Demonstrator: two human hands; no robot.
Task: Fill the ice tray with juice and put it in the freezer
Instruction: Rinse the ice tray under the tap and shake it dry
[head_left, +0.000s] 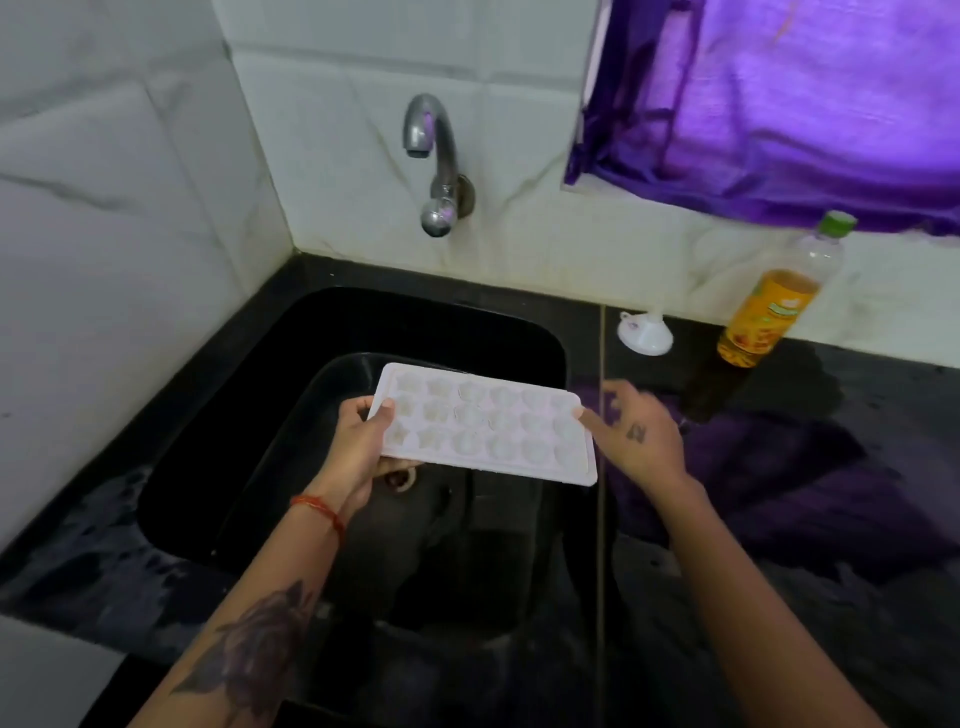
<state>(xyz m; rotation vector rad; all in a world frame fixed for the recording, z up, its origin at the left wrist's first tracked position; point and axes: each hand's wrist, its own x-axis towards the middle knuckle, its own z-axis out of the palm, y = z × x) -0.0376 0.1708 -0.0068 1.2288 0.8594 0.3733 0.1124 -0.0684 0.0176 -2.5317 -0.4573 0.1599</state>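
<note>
**Head view: tray held over the sink on one firm grip, juice not yet poured**

Head view shows the white ice tray (483, 423) held roughly level above the black sink (218, 415), below and in front of the tap (434, 161). The left hand (361, 441) grasps the tray's left end, thumb on top of the rim and fingers curled underneath. The right hand (636, 428) is relaxed and spread, one fingertip just touching the tray's right edge without closing on it. The star-shaped cells look pale and hold no juice that I can see.

The juice bottle (774, 296) stands capped on the dark surface (779, 519) to the right, against the wall, with a small white funnel (644, 332) just beside it.

Risks, as I judge them:
- With only one end truly gripped, the far end could dip and the tray could slip into the sink.
- The surface looks wet in patches, so a tray set down there may slide while being filled.
- Pouring straight from the bottle's mouth into shallow cells would likely overflow them; a slow pour is needed.
- Once full, any tilt on the way to the freezer, which is out of view, would spill juice across the cells.
</note>
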